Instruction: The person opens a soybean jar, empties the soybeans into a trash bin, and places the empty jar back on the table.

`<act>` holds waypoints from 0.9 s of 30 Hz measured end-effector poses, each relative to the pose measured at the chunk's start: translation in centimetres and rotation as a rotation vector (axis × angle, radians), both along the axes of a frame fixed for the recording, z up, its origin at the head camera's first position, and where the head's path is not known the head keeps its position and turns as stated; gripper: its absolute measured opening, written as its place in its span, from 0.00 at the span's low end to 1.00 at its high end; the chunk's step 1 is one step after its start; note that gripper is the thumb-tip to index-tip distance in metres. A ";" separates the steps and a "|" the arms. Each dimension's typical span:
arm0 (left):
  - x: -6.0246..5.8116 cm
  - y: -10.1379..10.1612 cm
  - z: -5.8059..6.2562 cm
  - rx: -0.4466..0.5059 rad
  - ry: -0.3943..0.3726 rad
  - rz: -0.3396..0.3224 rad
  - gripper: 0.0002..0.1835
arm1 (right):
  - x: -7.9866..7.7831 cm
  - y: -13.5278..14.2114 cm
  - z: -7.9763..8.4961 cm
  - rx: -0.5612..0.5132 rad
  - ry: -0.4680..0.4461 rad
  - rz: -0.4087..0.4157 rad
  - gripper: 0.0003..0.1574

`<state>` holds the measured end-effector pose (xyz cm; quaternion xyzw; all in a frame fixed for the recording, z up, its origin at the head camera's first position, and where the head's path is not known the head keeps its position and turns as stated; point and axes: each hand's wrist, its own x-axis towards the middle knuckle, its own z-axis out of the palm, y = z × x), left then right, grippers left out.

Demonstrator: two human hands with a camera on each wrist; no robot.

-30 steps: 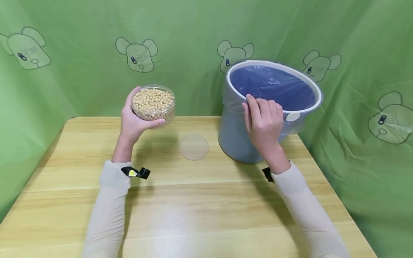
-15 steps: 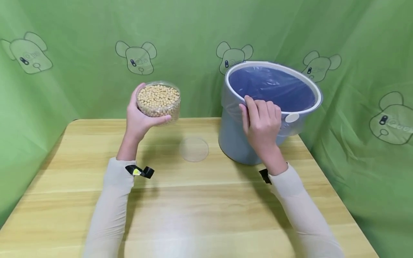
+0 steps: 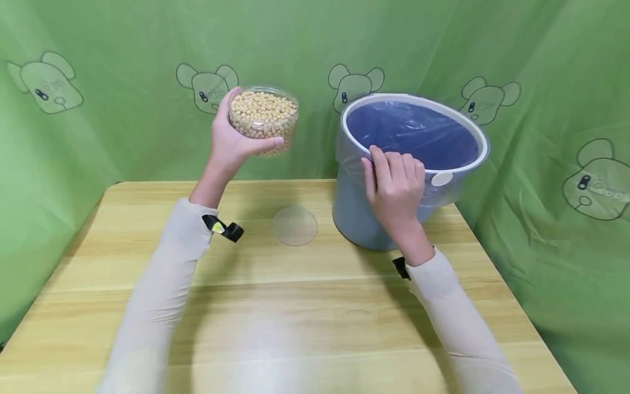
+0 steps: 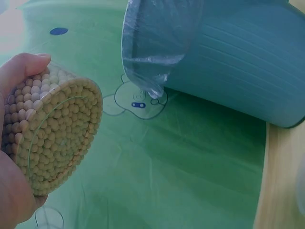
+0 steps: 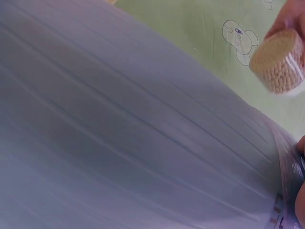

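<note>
My left hand [image 3: 233, 139] grips a clear round plastic jar [image 3: 287, 128] from its left side, thumb across the front. Pale yellow soybeans [image 3: 263, 106] fill the jar nearly to its open top. It is held up in the air, left of the bin; the left wrist view shows its bottom [image 4: 62, 136]. On the right, my right hand [image 3: 397, 189] grips the near rim of a grey-blue trash bin [image 3: 361, 205], fingers over the edge. A thin clear bag lines the bin and folds over its white rim [image 3: 474, 134]. The bin tilts toward me.
A clear round lid [image 3: 295, 226] lies flat on the wooden table [image 3: 275, 328] between the hands. Behind and at both sides hangs a green curtain [image 3: 290, 44] with printed bear heads.
My left hand has raised the jar of soybeans and carried it right, closer to the bin. The right hand keeps its hold on the rim, and the bin stays nearly still.
</note>
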<state>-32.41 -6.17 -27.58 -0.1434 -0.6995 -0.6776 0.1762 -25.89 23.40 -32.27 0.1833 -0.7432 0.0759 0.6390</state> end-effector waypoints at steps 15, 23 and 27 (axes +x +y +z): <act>-2.2 4.2 5.5 -0.214 -0.070 -0.036 0.70 | 0.1 -0.1 -0.1 0.004 -0.025 -0.003 0.14; -3.0 5.8 6.2 -0.341 -0.098 -0.045 0.72 | -0.1 -0.3 -0.1 0.007 -0.023 -0.002 0.14; -3.3 6.3 6.2 -0.376 -0.105 -0.049 0.73 | -0.3 -0.3 -0.3 0.012 -0.027 -0.004 0.14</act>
